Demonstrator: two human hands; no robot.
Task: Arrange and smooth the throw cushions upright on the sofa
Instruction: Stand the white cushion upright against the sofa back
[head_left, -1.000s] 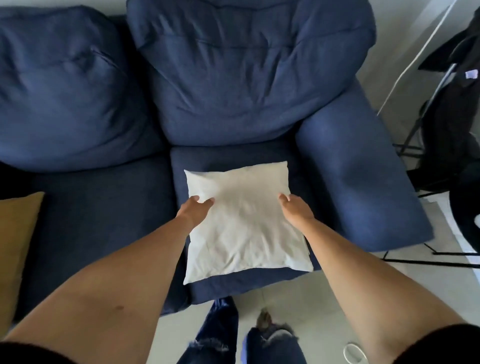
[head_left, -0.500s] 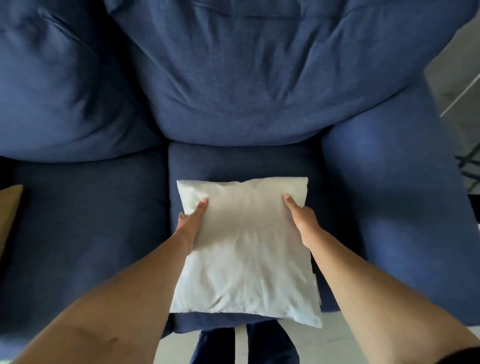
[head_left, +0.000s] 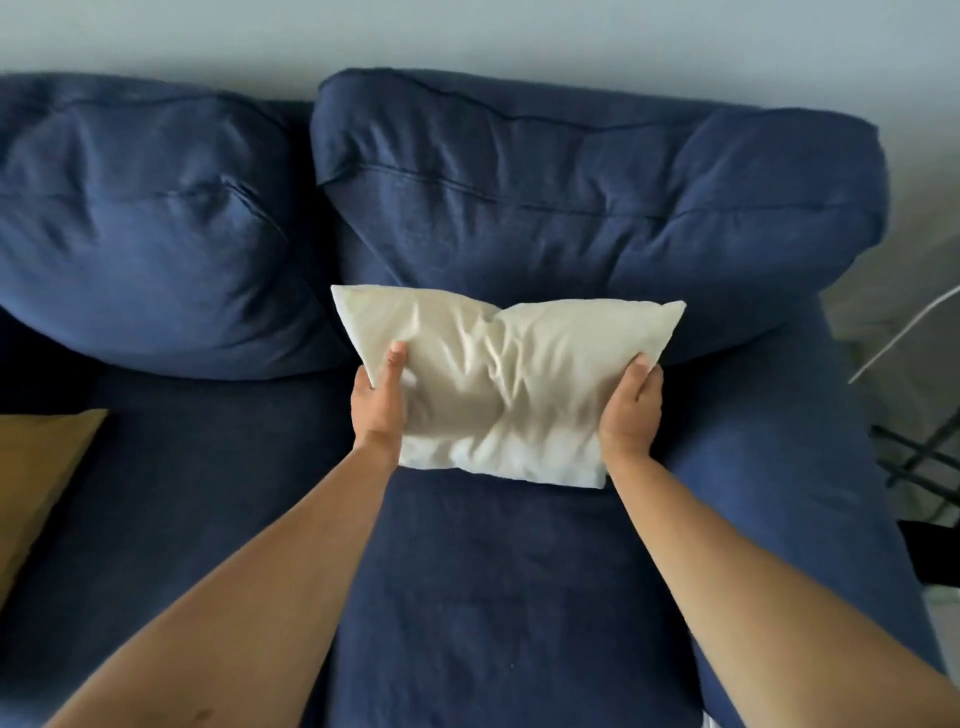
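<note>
A cream throw cushion (head_left: 506, 389) stands tilted against the right back cushion (head_left: 571, 208) of a dark blue sofa, its lower edge on the right seat (head_left: 509, 597). My left hand (head_left: 378, 402) grips the cushion's left side, thumb on its front. On the cushion's right side my right hand (head_left: 631, 408) holds it the same way. The cover is creased down the middle. A mustard cushion (head_left: 36, 483) lies at the far left edge of the seat, partly cut off by the frame.
The sofa's left back cushion (head_left: 145, 234) is slumped and wrinkled. The padded right armrest (head_left: 789, 493) runs beside the seat. Beyond it stand dark metal legs (head_left: 914, 462) and a white rod (head_left: 904, 338) on the floor. A pale wall rises behind the sofa.
The cream cushion lay flat at the seat's front edge. Both hands have lifted it back and tipped it up against the right back cushion, and the view has risen.
</note>
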